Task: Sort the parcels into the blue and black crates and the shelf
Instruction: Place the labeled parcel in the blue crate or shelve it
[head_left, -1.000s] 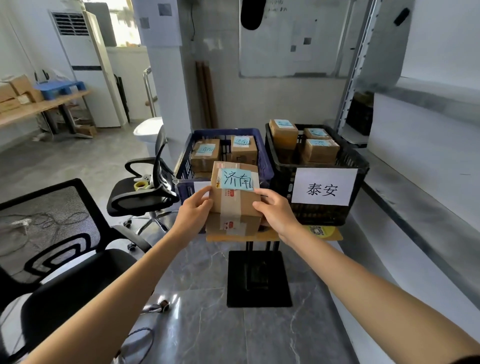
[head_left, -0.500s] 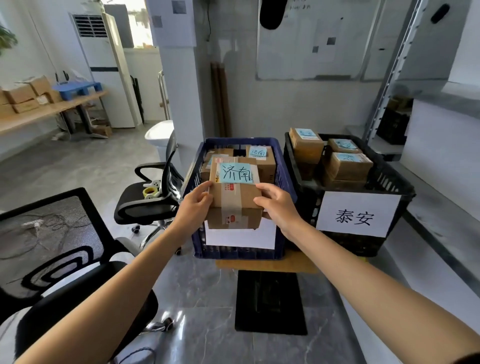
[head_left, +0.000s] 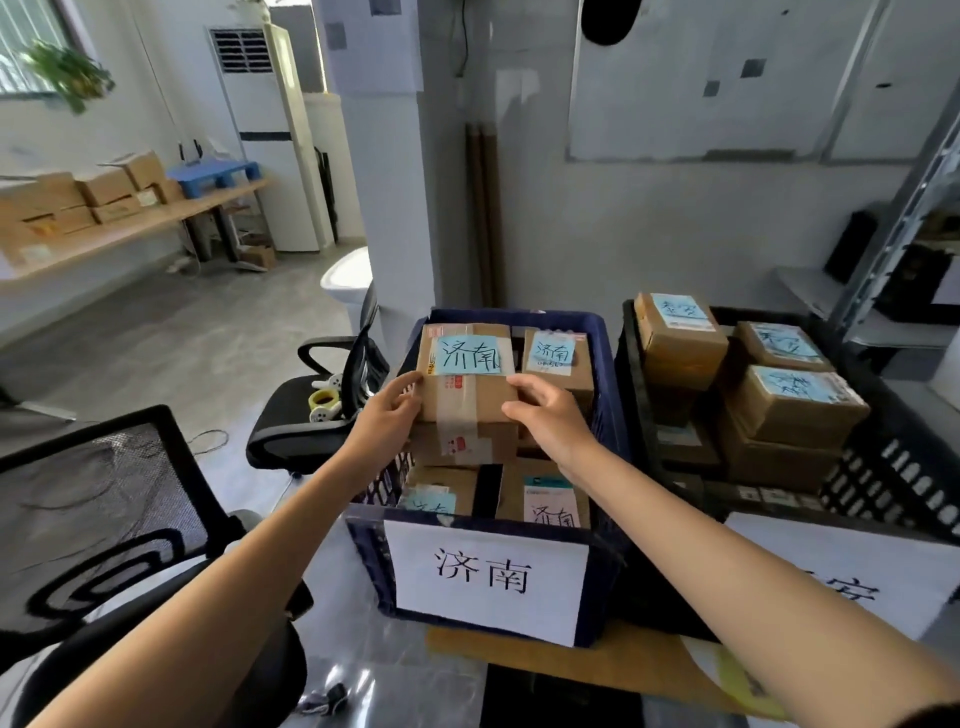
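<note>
Cardboard parcel (head_left: 467, 384) sits between two outstretched arms. The left hand (head_left: 387, 415) grips its left edge and the right hand (head_left: 550, 421) its right, fingers curled over the top. It is now over the blue crate (head_left: 511, 315), above other parcels; a moment ago it was at the crate's front wall.

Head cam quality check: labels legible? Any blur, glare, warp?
Head view: label on the held parcel and sign on the blue crate read sharp; notes on the parcels in the black crate are smeared; plant top left is blurred; shelf upright at right slants, likely wide-angle distortion; floor low centre shows glare.
</note>
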